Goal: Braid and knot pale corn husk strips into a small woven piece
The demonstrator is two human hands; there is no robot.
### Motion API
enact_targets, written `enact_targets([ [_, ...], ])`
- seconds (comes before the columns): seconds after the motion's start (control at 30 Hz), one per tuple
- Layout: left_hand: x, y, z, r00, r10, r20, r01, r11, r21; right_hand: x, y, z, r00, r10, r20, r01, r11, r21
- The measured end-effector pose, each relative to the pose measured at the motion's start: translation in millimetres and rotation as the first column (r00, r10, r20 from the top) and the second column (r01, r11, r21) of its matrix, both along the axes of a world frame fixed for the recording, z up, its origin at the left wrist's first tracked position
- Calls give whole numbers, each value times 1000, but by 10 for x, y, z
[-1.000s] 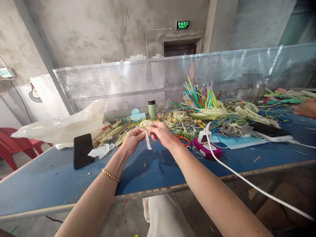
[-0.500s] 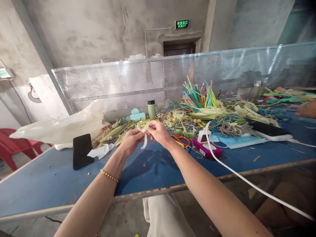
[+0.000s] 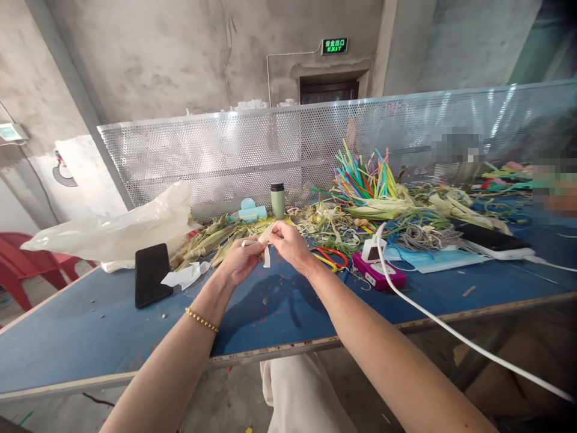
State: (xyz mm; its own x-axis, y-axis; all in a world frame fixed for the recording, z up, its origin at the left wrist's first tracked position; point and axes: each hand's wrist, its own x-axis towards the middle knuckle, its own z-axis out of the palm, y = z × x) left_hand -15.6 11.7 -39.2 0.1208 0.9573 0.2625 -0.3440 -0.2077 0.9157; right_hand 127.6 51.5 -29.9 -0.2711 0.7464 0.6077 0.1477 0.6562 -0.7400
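Observation:
Above the blue table (image 3: pixel 180 343), my left hand (image 3: pixel 241 260) and my right hand (image 3: pixel 289 244) meet, both with fingers pinched. Between them is a pale cream strip of corn husk (image 3: pixel 267 258); its flat end hangs below my fingertips, and another part rises above them. The fingers of both hands cover its middle. Corn husks (image 3: pixel 205 243) lie behind and left of my left hand. A heap of loose husk shreds (image 3: pixel 327 222) spreads beyond my right hand.
A black phone (image 3: pixel 152 275) and crumpled white paper (image 3: pixel 186 275) lie left. A green bottle (image 3: pixel 278 201) stands behind my hands. On the right are a magenta power strip (image 3: pixel 383 273), its white cable (image 3: pixel 433 319), and bundled coloured pipe cleaners (image 3: pixel 363 174). A perforated metal screen (image 3: pixel 216 156) borders the back.
The looped, curling end of the husk strip has shifted: the hanging piece is now shorter and straighter, and the loop above my left hand has flattened. Both hands keep their pinch.

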Motion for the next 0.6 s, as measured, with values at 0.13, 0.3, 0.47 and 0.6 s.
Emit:
enact_targets([
  [0.13,-21,2,5,999,-37,28,37,999,17,23,-7,-11,994,105,-42,-108,990,-93],
  [0.3,-32,2,31,994,-96,59,95,995,11,52,-23,1,988,125,-86,-133,986,-96],
  [0.47,-6,23,20,993,-69,94,73,997,-39,42,-31,13,993,107,-50,-110,992,-62],
  [0.6,-5,48,-15,994,-43,99,47,998,-47,31,-32,8,996,93,-10,-93,995,-46],
])
